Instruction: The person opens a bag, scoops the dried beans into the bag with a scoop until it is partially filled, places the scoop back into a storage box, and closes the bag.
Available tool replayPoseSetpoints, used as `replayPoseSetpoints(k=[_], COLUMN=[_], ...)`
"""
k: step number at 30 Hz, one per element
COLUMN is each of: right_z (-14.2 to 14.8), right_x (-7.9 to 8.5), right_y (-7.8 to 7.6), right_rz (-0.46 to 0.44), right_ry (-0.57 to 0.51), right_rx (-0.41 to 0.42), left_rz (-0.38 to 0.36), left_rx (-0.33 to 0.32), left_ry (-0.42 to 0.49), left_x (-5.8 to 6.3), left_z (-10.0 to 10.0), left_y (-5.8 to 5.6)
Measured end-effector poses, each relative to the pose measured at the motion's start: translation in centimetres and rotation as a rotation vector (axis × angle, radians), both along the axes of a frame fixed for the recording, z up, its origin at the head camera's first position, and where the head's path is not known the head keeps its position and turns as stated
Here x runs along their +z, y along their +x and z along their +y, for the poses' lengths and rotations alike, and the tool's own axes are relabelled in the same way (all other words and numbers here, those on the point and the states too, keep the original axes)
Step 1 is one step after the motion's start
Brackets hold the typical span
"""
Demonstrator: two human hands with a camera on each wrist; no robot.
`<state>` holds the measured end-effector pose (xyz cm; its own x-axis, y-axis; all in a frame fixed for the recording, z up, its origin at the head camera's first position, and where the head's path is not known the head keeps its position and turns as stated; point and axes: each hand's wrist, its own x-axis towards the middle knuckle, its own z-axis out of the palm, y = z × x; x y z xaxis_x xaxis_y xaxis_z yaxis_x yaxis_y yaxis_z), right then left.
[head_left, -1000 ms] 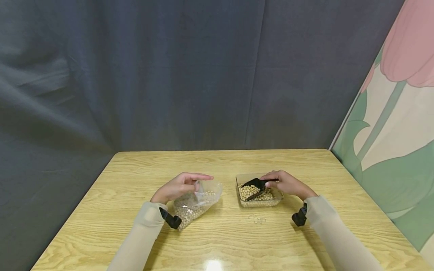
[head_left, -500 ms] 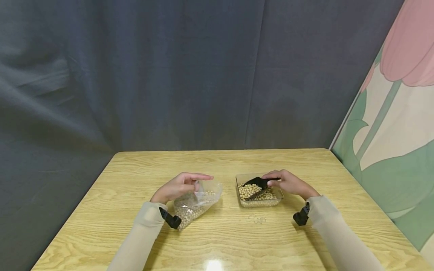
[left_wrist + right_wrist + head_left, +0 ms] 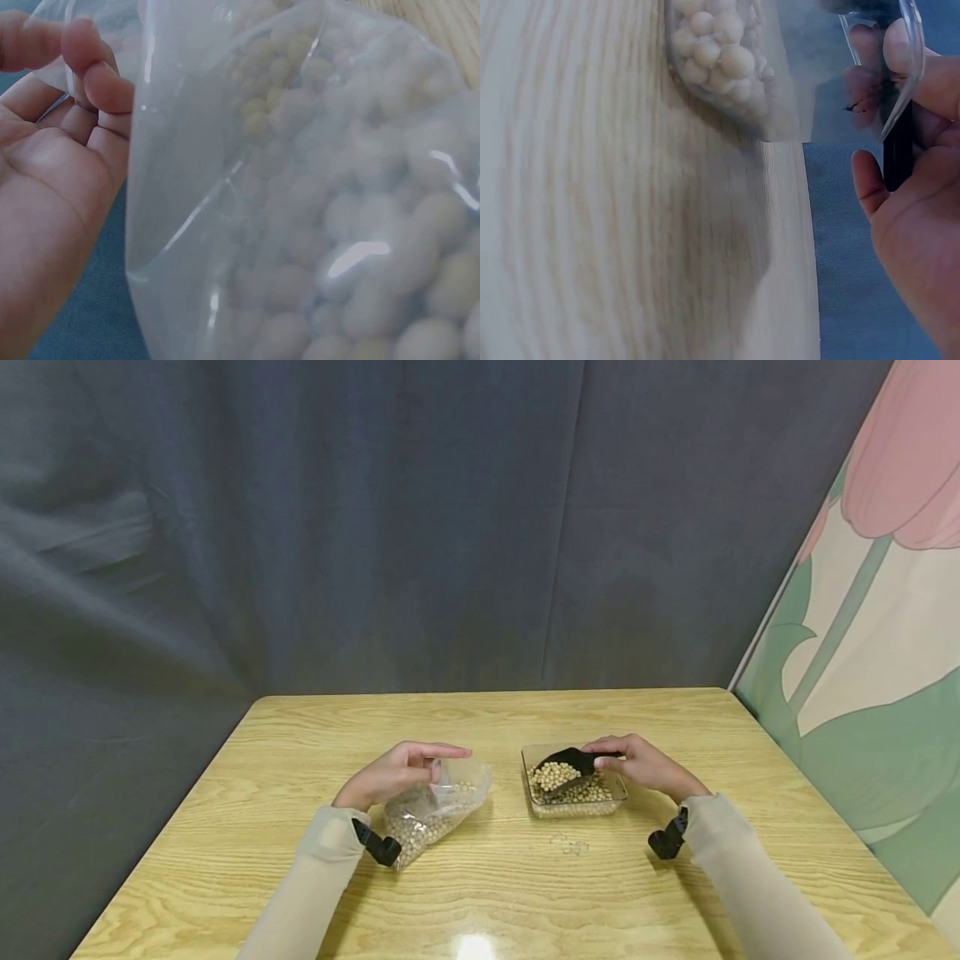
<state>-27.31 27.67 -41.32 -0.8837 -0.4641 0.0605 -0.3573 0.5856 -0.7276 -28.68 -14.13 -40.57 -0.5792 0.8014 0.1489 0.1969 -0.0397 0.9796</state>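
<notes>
In the head view my left hand (image 3: 393, 774) pinches the rim of a clear plastic bag (image 3: 431, 814) that holds many pale round beans and leans on the table. The left wrist view shows its fingers curled at the edge of the bag (image 3: 202, 187). On the right, my right hand (image 3: 641, 764) grips the handle of a black scoop (image 3: 567, 758). Beans (image 3: 557, 775) fill the scoop's bowl, which is tilted within a clear rectangular container (image 3: 577, 811) of more beans. In the right wrist view the black handle (image 3: 898, 154) passes between thumb and fingers, partly behind the container's wall.
Both things stand on a light wooden table (image 3: 480, 893), with a gap between bag and container. Small faint marks (image 3: 573, 846) show on the tabletop before the container. A dark curtain (image 3: 412, 527) hangs behind, and a flower-painted panel (image 3: 885, 693) borders the right side.
The scoop has risen slightly and shifted a little right in the container, and more beans now show heaped in its bowl. The left hand and bag have stayed put.
</notes>
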Motion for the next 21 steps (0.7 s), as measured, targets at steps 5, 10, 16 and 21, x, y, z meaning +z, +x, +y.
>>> replayPoseSetpoints(k=[5,10,16,21], right_z=[-0.09,-0.03,-0.08,-0.24], right_x=[-0.24,-0.38,-0.55,-0.53], right_y=[0.13,0.3,0.25,0.05], right_rz=[0.017,0.025,0.022,0.006], right_ry=[-0.016,-0.039,-0.085,-0.101], right_rx=[-0.039,-0.058,-0.053,-0.084], left_rz=[-0.005,-0.002,-0.012,-0.005], left_rx=[0.009,0.012,0.009,-0.001], left_ry=[-0.004,-0.008,-0.005,0.004], left_x=[-0.08,-0.17,-0.1,-0.03], left_z=[-0.07,-0.16,-0.18,-0.09], left_y=[0.04,0.07,0.21,0.2])
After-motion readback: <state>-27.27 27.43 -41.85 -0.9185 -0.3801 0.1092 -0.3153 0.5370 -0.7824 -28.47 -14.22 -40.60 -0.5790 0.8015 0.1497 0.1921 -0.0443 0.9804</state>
